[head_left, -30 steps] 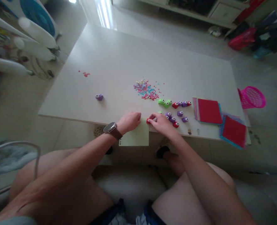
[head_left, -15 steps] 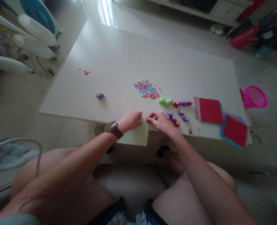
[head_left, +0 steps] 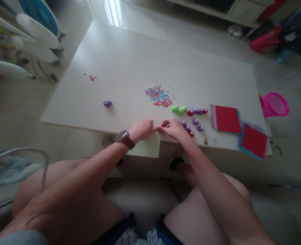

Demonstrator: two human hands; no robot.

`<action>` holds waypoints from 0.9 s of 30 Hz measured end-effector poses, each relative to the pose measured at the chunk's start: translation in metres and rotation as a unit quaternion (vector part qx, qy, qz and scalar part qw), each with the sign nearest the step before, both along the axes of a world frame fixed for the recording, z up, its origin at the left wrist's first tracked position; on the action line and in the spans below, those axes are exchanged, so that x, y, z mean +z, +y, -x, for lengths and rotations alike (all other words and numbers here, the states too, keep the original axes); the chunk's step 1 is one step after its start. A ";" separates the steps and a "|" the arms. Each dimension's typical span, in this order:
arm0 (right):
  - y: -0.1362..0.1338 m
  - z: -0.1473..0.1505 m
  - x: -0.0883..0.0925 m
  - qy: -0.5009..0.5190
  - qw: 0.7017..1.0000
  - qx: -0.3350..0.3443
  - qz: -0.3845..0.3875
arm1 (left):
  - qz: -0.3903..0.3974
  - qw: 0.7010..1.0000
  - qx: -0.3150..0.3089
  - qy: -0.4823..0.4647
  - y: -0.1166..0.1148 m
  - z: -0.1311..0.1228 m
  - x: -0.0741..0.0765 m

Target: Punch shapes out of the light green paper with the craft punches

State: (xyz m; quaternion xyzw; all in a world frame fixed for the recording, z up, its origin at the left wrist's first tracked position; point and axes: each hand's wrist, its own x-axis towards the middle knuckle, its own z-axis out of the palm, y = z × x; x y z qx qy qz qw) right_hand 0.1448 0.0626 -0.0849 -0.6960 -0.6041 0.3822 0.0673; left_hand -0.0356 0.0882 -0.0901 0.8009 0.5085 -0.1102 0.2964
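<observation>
A pale yellow-green sheet of paper [head_left: 147, 147] reaches over the table's near edge. My left hand [head_left: 143, 130], with a watch on its wrist, is closed on the sheet's far edge, a digit stretched toward my right hand. Between the hands sits a small red paper punch [head_left: 161, 130], mostly hidden by fingers. My right hand [head_left: 172, 128] is closed round that punch at the sheet's far right corner. Just right of it stand several purple punches [head_left: 188, 128] and another red punch [head_left: 191, 133].
Paper confetti [head_left: 159, 95] lies mid-table, with green punches [head_left: 179, 109] beside it. A lone purple punch [head_left: 107, 103] stands left, below some red bits [head_left: 92, 78]. Stacks of coloured paper [head_left: 228, 119] lie right. A pink basket [head_left: 275, 104] stands past the table's right end.
My left hand's digit has stretched right to meet the red punch and my right fingers. The sheet and right hand stay nearly in place; the view has shifted slightly.
</observation>
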 end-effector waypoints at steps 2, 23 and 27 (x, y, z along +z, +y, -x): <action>0.003 0.001 0.001 -0.016 1.000 0.001 -0.002 | -0.004 1.000 0.004 0.009 0.000 -0.001 0.000; 0.016 -0.005 0.014 -0.027 0.999 0.029 0.024 | 0.014 0.999 -0.029 0.009 0.005 -0.001 -0.006; 0.007 -0.014 0.007 -0.068 0.995 0.025 -0.068 | -0.009 0.999 -0.040 -0.003 -0.001 0.002 -0.016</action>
